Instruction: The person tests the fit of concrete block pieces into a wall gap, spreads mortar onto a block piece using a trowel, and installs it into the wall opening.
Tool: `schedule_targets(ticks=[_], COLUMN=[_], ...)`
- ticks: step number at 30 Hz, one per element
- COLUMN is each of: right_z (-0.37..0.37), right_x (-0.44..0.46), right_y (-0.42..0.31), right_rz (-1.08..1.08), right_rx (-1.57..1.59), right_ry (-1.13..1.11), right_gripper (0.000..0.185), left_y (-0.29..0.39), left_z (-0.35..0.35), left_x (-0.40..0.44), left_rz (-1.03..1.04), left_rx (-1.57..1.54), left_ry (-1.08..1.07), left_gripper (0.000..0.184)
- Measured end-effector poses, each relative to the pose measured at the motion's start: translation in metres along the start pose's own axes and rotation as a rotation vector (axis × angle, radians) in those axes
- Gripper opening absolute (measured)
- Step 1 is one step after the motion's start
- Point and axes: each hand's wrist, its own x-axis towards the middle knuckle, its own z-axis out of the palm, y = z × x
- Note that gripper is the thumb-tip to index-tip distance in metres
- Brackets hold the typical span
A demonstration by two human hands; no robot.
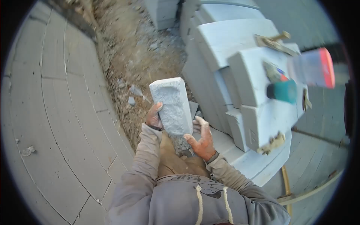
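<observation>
Two bare, dusty hands meet at one pale block (170, 95), which serves here as the centre of the clock. At 9 o'clock, a grey wall (33, 112) fills the side, thin joints running between its pieces; a crumpled scrap (28, 150) lies against it between 8 and 9. Next, at 11, comes rough brown ground (138, 37), strewn with rubble. Near the block lie a white chip (131, 100) at 9 and some clear plastic (135, 90) at 10.

The left hand (153, 115), at 8, has its grip on the block's left edge, thumb on the near face, the other fingers hidden behind. The block is held up in front of the body, its long side nearly upright, a rough hollow scooped into the face. At 12, well apart, stands a grey post (163, 15). At 6 is the wearer's grey sweater (176, 202) with two pale cords.

The right hand (204, 139), between 4 and 5, has a loose grip, fingers parted beside the block's lower right corner; whether the tips touch it, I cannot tell.

From 1 to 4 rises a stack (258, 116) of large white blocks. A yellowish rag (272, 143) sits at its edge between 3 and 4. On top are a blurred tool (275, 42) at 2, a teal cup (283, 92) at 3, and a clear tub (305, 69) with a red lid (327, 67) between 2 and 3.
</observation>
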Motion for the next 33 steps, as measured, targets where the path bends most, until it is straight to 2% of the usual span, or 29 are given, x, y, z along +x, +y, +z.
schedule_targets(ticks=[2, 3, 4, 6, 8, 10, 12, 14, 15, 16, 17, 18, 19, 20, 21, 22, 23, 24, 26, 27, 29, 30, 33], right_z=[-0.028, -0.044, -0.062, -0.096, -0.133, -0.168, -0.197, -0.202, -0.203, -0.200, -0.193, -0.184, -0.180, -0.169, -0.156, -0.152, -0.144, -0.140, -0.126, -0.122, -0.114, -0.111, -0.106], right_x=[-0.036, -0.057, -0.080, -0.127, -0.175, -0.223, -0.264, -0.299, -0.313, -0.328, -0.345, -0.357, -0.374, -0.389, -0.395, -0.365, -0.372, -0.371, -0.373, -0.382, -0.402, -0.413, -0.457], right_y=[-0.016, -0.029, -0.035, -0.041, -0.038, -0.032, -0.042, -0.041, -0.043, -0.039, -0.034, -0.032, -0.051, -0.052, -0.050, -0.058, -0.062, -0.060, -0.047, -0.045, -0.041, -0.037, -0.053], right_rz=[0.043, 0.021, 0.017, 0.138, 0.156, 0.098, 0.121, 0.112, 0.119, 0.195, 0.220, 0.240, 0.429, 0.482, 0.504, 0.536, 0.579, 0.596, 0.776, 0.835, 0.811, 0.762, 0.814], right_rx=[-0.020, -0.102, -0.093, 0.041, 0.042, 0.004, 0.019, -0.267, -0.409, -0.431, -0.403, -0.370, -0.205, -0.215, -0.262, -0.310, -0.353, -0.345, -0.412, -0.386, -0.283, -0.172, -0.068], right_ry=[-0.032, 0.022, 0.083, 0.008, 0.161, 0.182, 0.423, 0.742, 0.902, 1.038, 1.097, 1.151, 1.115, 1.203, 1.338, 1.464, 1.494, 1.548, 1.674, 1.696, 1.810, 1.897, 1.948], right_gripper=[0.077, 0.075, 0.075, 0.078, 0.081, 0.081, 0.076, 0.069, 0.065, 0.065, 0.067, 0.069, 0.075, 0.075, 0.081, 0.088, 0.093, 0.093, 0.094, 0.090, 0.088, 0.086, 0.080], left_y=[-0.021, -0.032, -0.048, -0.081, -0.126, -0.175, -0.225, -0.271, -0.290, -0.305, -0.324, -0.341, -0.353, -0.370, -0.386, -0.384, -0.398, -0.406, -0.416, -0.419, -0.423, -0.426, -0.445], left_z=[0.044, 0.068, 0.084, 0.110, 0.148, 0.170, 0.213, 0.244, 0.250, 0.250, 0.255, 0.264, 0.270, 0.272, 0.273, 0.283, 0.281, 0.278, 0.269, 0.263, 0.252, 0.251, 0.249], left_x=[-0.020, -0.033, -0.045, -0.062, -0.085, -0.097, -0.111, -0.118, -0.121, -0.126, -0.136, -0.149, -0.170, -0.190, -0.205, -0.189, -0.201, -0.211, -0.230, -0.243, -0.258, -0.265, -0.306], left_rz=[-0.029, -0.074, -0.105, -0.150, -0.206, -0.238, -0.348, -0.424, -0.558, -0.549, -0.525, -0.639, -0.705, -0.749, -0.789, -0.859, -0.908, -0.947, -1.074, -1.066, -1.081, -1.092, -1.170], left_rx=[0.211, 0.375, 0.408, 0.641, 0.633, 0.621, 0.619, 0.639, 0.636, 0.738, 0.841, 0.846, 0.867, 0.875, 0.857, 0.837, 0.891, 0.947, 0.947, 0.955, 0.989, 0.991, 0.783], left_ry=[-0.116, -0.109, -0.152, -0.396, -0.456, -0.551, -0.587, -0.734, -0.838, -0.913, -0.995, -1.093, -1.062, -1.021, -1.149, -1.200, -1.197, -1.184, -1.227, -1.317, -1.505, -1.518, -1.716], left_gripper=[0.064, 0.078, 0.078, 0.087, 0.091, 0.089, 0.086, 0.074, 0.074, 0.073, 0.072, 0.072, 0.072, 0.072, 0.069, 0.069, 0.067, 0.066, 0.062, 0.061, 0.058, 0.058, 0.063])
